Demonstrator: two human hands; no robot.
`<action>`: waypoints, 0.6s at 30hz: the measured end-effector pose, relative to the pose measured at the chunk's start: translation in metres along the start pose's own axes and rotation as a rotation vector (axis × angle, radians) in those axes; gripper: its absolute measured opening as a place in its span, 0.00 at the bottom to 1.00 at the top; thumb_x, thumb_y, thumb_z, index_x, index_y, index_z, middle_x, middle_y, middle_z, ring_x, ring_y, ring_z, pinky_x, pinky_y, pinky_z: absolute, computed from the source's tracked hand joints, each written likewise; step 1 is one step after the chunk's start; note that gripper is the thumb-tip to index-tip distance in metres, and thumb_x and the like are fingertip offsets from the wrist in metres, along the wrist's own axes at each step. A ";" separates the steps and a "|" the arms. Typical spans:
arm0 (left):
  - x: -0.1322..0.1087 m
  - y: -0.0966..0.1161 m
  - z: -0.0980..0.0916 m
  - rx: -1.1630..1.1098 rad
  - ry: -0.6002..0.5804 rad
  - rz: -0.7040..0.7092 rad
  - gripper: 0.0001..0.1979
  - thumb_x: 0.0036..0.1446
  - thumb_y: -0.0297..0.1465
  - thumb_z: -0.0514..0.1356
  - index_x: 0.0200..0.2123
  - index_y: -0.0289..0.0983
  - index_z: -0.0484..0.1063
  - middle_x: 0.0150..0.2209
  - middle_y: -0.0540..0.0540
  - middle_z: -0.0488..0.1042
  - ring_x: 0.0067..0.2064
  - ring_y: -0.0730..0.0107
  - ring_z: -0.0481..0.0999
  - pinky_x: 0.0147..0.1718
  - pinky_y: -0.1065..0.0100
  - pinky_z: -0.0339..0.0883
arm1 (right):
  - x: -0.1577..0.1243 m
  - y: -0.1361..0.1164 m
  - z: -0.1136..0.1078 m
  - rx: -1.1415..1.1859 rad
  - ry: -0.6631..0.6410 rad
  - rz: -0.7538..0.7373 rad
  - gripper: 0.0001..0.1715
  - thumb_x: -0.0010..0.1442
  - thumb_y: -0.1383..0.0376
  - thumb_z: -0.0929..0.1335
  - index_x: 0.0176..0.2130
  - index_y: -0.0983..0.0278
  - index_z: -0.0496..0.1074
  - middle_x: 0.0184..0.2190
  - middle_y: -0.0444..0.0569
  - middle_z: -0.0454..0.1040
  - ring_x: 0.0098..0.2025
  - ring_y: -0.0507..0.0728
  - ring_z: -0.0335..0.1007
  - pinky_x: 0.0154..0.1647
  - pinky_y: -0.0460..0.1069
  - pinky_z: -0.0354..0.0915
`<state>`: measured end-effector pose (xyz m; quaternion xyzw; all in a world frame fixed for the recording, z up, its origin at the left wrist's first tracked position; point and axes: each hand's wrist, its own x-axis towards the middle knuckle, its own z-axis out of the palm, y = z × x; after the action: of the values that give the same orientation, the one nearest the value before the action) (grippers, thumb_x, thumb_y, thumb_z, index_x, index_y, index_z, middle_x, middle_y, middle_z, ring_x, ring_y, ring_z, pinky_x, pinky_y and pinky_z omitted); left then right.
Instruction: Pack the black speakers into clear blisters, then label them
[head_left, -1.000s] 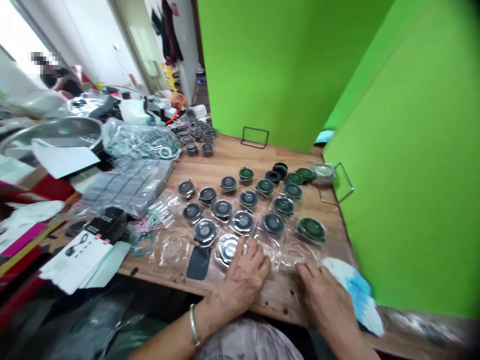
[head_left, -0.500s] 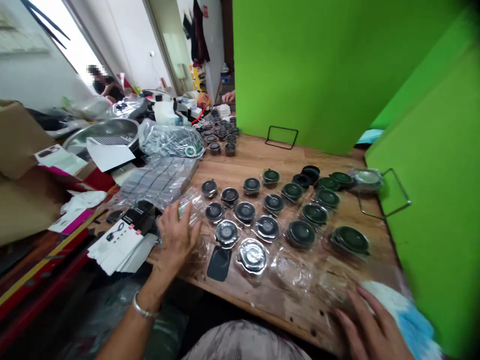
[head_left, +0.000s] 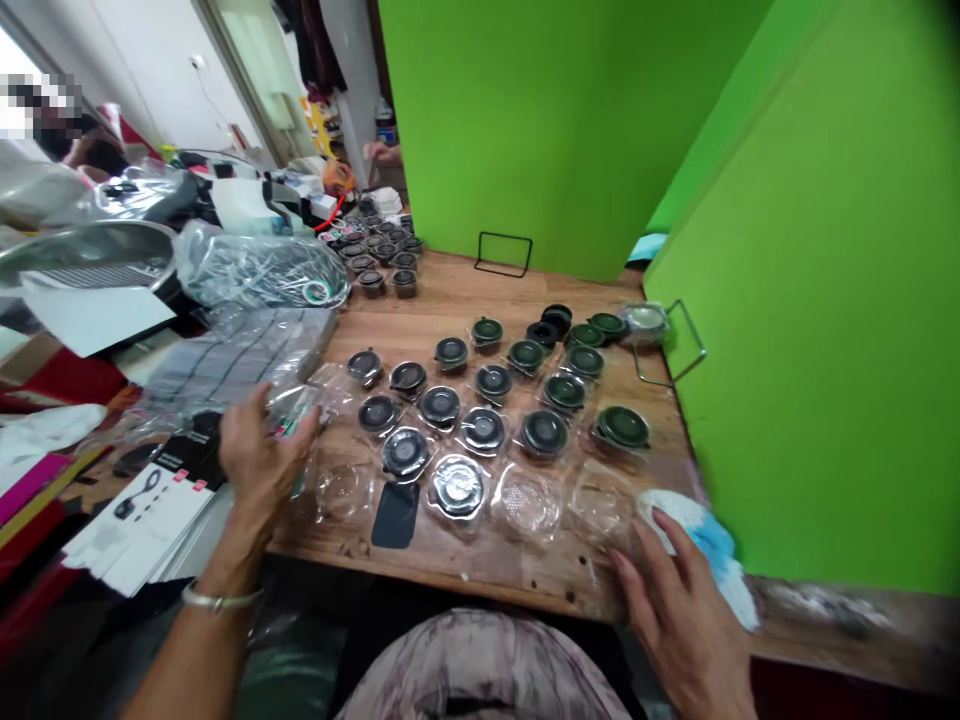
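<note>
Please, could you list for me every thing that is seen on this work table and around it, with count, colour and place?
round parts: about twenty, black and dark green, bagged, rows mid-table
empty trays: a few, transparent, front row
flat piece: one, black, front edge
small round parts: a cluster, black, far end
boards: two, bright green, behind and right
wire stand: one, black, below the rear board
bag of cables: one, clear, far left
printed cards: a stack, white and black, front left
cloth: one, blue and white, front right
table: one, brown wood
another person's hand: one, far end
left hand: on loose bags, left side
right hand: fingers spread, touching the cloth
</note>
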<state>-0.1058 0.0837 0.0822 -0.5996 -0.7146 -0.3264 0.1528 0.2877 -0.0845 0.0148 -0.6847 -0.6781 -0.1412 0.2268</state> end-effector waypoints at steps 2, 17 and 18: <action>-0.010 0.011 -0.019 -0.226 0.054 -0.127 0.33 0.49 0.45 0.61 0.56 0.37 0.62 0.43 0.44 0.71 0.40 0.62 0.71 0.43 0.59 0.67 | -0.001 -0.008 -0.002 0.027 0.059 -0.044 0.24 0.60 0.62 0.63 0.56 0.63 0.60 0.52 0.59 0.65 0.49 0.63 0.68 0.45 0.57 0.69; -0.147 0.039 -0.064 -0.982 -1.012 -0.083 0.38 0.39 0.41 0.70 0.55 0.50 0.63 0.59 0.41 0.64 0.58 0.50 0.64 0.54 0.53 0.63 | 0.011 -0.096 0.000 0.785 -0.532 -0.496 0.34 0.56 0.53 0.67 0.58 0.63 0.61 0.61 0.61 0.57 0.61 0.60 0.55 0.55 0.50 0.62; -0.145 0.036 -0.065 -0.873 -0.945 0.026 0.37 0.40 0.40 0.69 0.56 0.50 0.63 0.59 0.41 0.62 0.60 0.50 0.62 0.55 0.54 0.61 | 0.014 -0.100 0.002 0.768 -0.543 -0.504 0.28 0.57 0.54 0.67 0.54 0.63 0.65 0.61 0.62 0.57 0.61 0.60 0.56 0.55 0.51 0.63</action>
<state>-0.0485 -0.0659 0.0526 -0.6942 -0.4989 -0.2861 -0.4329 0.1887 -0.0733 0.0320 -0.3803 -0.8587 0.2493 0.2364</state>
